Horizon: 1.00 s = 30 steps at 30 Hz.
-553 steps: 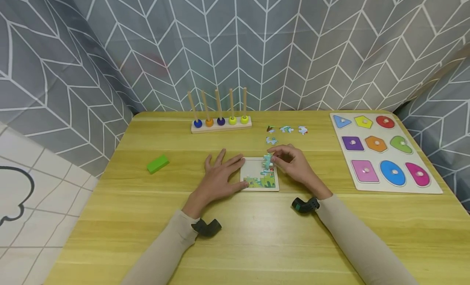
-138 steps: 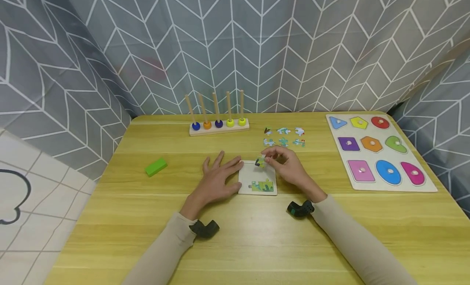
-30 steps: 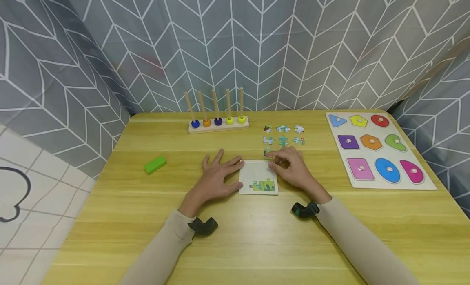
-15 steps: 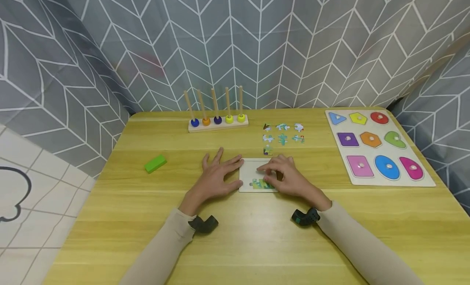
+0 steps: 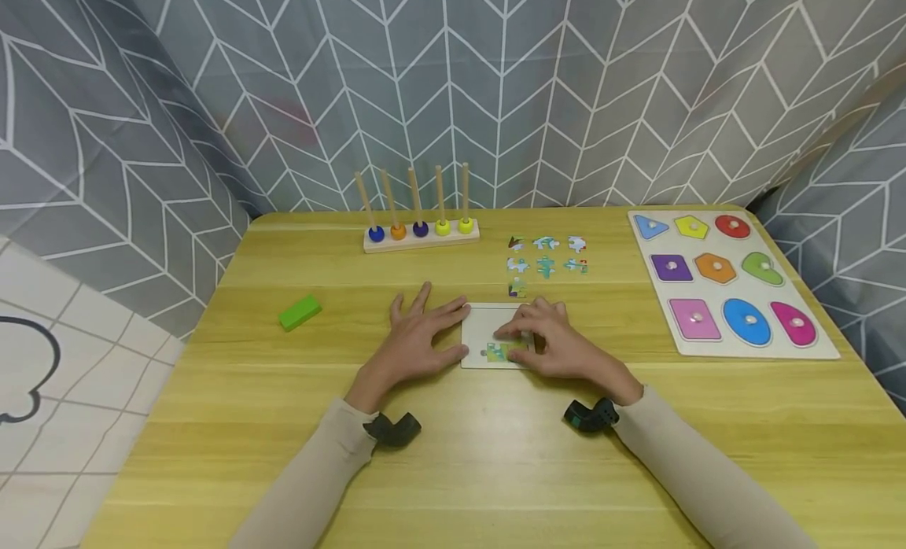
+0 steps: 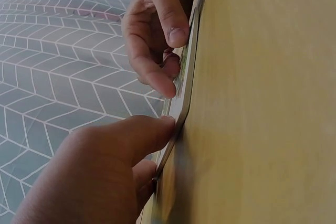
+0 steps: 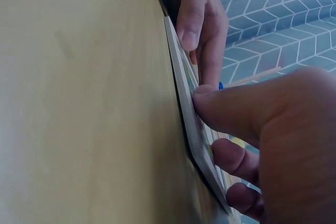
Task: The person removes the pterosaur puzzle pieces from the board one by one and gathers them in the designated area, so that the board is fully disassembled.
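In the head view a small pale puzzle tray (image 5: 481, 321) lies flat in front of the person, with a few joined green jigsaw pieces (image 5: 497, 351) along its near side. The left hand (image 5: 414, 340) rests spread at the tray's left edge, fingertips and thumb on the rim. Over the tray's right part is the right hand (image 5: 555, 344), its thumb and index finger apart and touching down at the green pieces, partly covering them. The right wrist view shows its thumb (image 7: 210, 103) low on the tray. Several loose jigsaw pieces (image 5: 545, 266) lie in rows behind the tray.
A peg stand (image 5: 425, 238) with coloured beads stands at the back. A green block (image 5: 300, 312) lies to the left. On the right is a white shape board (image 5: 736, 285) with knobbed shapes. A patterned curtain (image 5: 495, 93) hangs behind the table (image 5: 453, 470).
Several pieces have gone from the tray to the rows behind it. The right hand has let go of the latest piece there and come back down over the tray. The left hand stays put.
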Available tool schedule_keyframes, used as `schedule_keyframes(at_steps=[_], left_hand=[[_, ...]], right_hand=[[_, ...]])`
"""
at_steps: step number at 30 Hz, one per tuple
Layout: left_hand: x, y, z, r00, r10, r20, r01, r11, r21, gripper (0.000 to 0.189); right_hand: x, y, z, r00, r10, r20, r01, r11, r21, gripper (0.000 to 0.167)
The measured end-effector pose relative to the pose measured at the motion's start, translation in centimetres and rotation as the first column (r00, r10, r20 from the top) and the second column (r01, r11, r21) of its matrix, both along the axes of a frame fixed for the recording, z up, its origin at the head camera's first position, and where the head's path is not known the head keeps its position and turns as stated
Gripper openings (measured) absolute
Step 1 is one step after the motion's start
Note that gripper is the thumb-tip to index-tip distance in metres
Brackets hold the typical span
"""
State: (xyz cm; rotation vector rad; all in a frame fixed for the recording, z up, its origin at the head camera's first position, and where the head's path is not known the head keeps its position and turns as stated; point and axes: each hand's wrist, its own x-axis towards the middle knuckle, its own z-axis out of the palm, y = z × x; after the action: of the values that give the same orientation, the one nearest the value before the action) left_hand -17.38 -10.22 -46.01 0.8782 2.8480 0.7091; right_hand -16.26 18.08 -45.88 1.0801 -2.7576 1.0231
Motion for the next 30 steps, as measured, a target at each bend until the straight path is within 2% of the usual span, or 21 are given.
schedule_keyframes(at_steps=[15,25,30], left_hand=[[-0.1,0.1,0.2,1.000,0.001,0.003,-0.001,1.000,-0.007,0.066],[-0.1,0.1,0.2,1.000,0.000,-0.005,0.000,1.000,-0.006,0.066],[-0.1,0.1,0.1,1.000,0.000,-0.001,0.000,1.000,0.000,0.066]], right_hand=[[-0.2,0.6,1.1,0.990,0.044,0.134,-0.049,0.998,0.028,0.026],[0.1,0.3,1.4,0.990,0.053,0.133,-0.064,0.994,0.084,0.034],[0.2,0.2,1.4,0.987,0.054,0.149,-0.066,0.995,0.081,0.034]])
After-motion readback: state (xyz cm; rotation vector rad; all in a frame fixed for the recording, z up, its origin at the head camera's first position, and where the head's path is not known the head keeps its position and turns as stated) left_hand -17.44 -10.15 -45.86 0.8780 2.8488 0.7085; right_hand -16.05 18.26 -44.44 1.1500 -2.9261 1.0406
